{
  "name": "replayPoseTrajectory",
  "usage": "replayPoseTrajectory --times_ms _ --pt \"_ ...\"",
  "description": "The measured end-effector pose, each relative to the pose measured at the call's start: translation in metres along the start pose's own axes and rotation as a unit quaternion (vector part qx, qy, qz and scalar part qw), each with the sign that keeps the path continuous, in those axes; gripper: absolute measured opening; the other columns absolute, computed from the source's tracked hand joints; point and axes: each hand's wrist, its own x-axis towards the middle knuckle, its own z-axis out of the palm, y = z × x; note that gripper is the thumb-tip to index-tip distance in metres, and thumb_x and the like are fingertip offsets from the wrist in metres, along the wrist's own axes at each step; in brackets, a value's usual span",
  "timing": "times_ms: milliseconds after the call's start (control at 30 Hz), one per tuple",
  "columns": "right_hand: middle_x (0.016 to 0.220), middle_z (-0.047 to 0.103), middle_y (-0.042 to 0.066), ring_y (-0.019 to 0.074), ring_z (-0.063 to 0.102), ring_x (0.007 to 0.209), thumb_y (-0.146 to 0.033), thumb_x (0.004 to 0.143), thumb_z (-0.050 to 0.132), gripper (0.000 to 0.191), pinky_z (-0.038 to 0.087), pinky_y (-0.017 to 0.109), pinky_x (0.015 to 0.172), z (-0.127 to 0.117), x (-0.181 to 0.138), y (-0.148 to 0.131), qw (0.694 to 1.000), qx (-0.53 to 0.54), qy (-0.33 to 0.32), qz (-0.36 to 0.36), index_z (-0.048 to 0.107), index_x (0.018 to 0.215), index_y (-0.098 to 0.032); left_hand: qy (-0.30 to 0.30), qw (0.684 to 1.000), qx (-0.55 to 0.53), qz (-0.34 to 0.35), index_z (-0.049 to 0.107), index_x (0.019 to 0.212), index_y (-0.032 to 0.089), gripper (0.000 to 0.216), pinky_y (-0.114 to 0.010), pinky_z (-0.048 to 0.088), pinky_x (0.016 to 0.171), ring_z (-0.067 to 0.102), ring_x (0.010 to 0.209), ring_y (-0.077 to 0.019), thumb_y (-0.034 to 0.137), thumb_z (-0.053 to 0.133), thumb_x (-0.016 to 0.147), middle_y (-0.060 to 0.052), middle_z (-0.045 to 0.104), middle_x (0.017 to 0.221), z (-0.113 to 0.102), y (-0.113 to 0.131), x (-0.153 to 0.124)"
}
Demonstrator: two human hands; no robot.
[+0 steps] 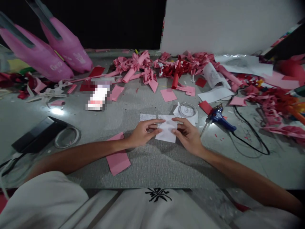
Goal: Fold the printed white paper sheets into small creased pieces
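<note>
Left hand [147,129] and right hand [187,133] pinching small white paper sheet [166,130].
Both hands are half-curling at opposite side edges, holding it over the surface's [152,170] middle. Open room is lying toward the shirt [119,211]; pink paper rectangle [118,161] is lying under left forearm [95,152], blue glue gun [220,118] resting rightward, pink paper scraps [152,80] crowding the far side.

Surroundings, left to right.
Two pink bottles [69,47] tilt at upper left; black box [35,135] has a ring [56,141] just beside it; crumpled pink paper [135,70] lines the back; blue glue gun [221,119] lies right, black cord [268,152] looping.
</note>
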Motion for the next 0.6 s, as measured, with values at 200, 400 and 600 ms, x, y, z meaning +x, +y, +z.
replayPoseTrajectory --times_ms 200,400,600 --pt "0.091 0.077 0.002 0.0146 0.067 0.069 -0.044 0.095 0.077 0.041 0.055 0.027 0.062 0.0 -0.0012 0.0037 0.998 -0.046 -0.007 -0.032 0.07 0.131 -0.025 0.011 1.0 0.02 -0.012 0.074 0.133 0.019 0.046 -0.027 0.057 0.073 0.073 0.081 -0.0168 0.041 0.079 0.092 -0.006 0.081 0.096 -0.0004 -0.0038 0.0003" --pt "0.1 0.075 0.007 0.0203 0.072 0.088 -0.035 0.098 0.072 0.014 0.062 0.035 0.074 0.0023 0.0023 0.0043 0.977 -0.146 0.049 -0.148 0.083 0.106 -0.03 0.072 0.988 0.12 0.064 0.084 0.101 0.022 0.026 -0.028 0.054 0.076 0.07 0.08 -0.0161 0.046 0.075 0.095 -0.005 0.079 0.091 -0.002 -0.0033 0.0013" --pt "0.098 0.079 0.007 0.0214 0.077 0.088 -0.041 0.102 0.066 0.019 0.065 0.037 0.08 0.0024 0.0022 0.0032 0.99 -0.104 0.062 -0.078 0.079 0.106 -0.027 0.009 0.997 0.062 0.039 0.071 0.1 0.017 0.035 -0.026 0.055 0.07 0.072 0.077 -0.0151 0.052 0.069 0.099 -0.007 0.076 0.09 0.0016 0.0 0.0041"
